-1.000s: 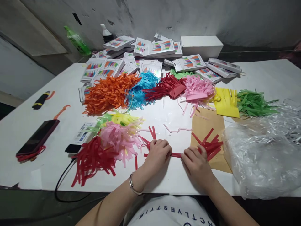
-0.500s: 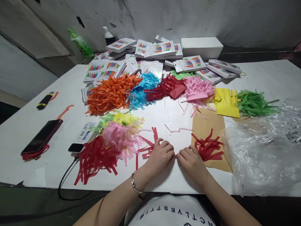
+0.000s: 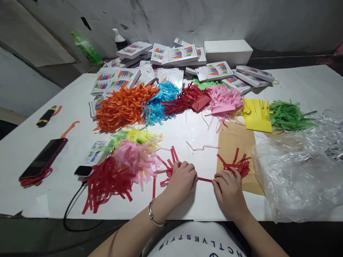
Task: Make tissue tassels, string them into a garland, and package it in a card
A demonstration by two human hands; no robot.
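A red paper tassel [image 3: 205, 179] has its narrow twisted middle stretched between my two hands, just above the white tabletop. My left hand [image 3: 182, 176] is closed round the left end of the twist, and loose red fringe strips [image 3: 166, 171] fan out past its knuckles. My right hand [image 3: 227, 184] pinches the other end, with more red fringe [image 3: 243, 166] spreading behind it over a brown paper envelope [image 3: 224, 137]. The fingertips of both hands are partly hidden.
Red [image 3: 108, 182] and pink fringe bundles [image 3: 134, 155] lie left. Orange [image 3: 125, 107], blue [image 3: 164, 96] and green bunches [image 3: 291, 116] line up behind. Printed boxes [image 3: 180, 54] pile at the back. Clear plastic [image 3: 289, 178] lies right; a phone [image 3: 44, 157] and black cable [image 3: 68, 210] lie left.
My right hand has moved to the right, away from my left hand, so a longer stretch of red twist shows between them. The view has shifted slightly.
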